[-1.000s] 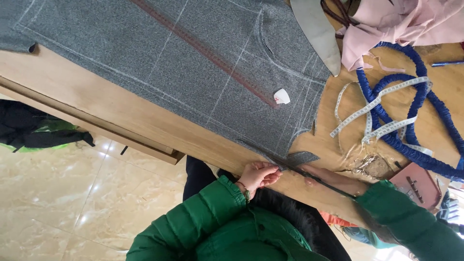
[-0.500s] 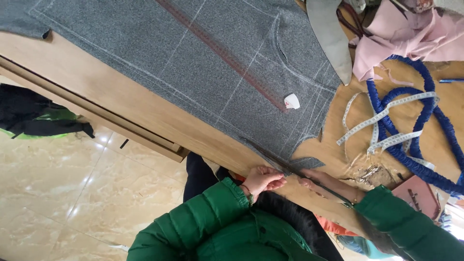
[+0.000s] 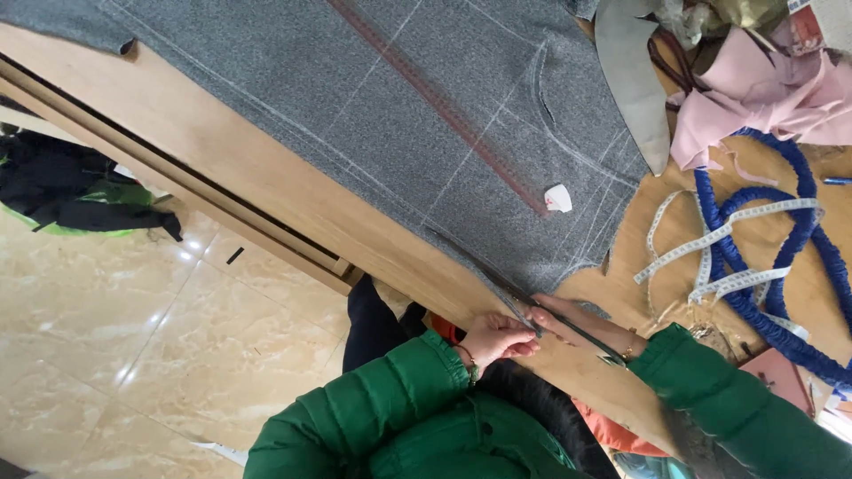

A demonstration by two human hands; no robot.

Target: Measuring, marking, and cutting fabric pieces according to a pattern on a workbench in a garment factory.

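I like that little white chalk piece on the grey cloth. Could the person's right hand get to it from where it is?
Probably yes. The right hand lies at the edge of the grey cloth, and only flat cloth lies between it and the white chalk. Nothing stands in the way.

Soft, even daylight is filling the scene, leaving only faint shadows. Glare is shining off the polished floor [image 3: 133, 328] to the left of the hands [image 3: 532, 326]. Focus is holding fairly sharp, softening slightly at the frame's corners.
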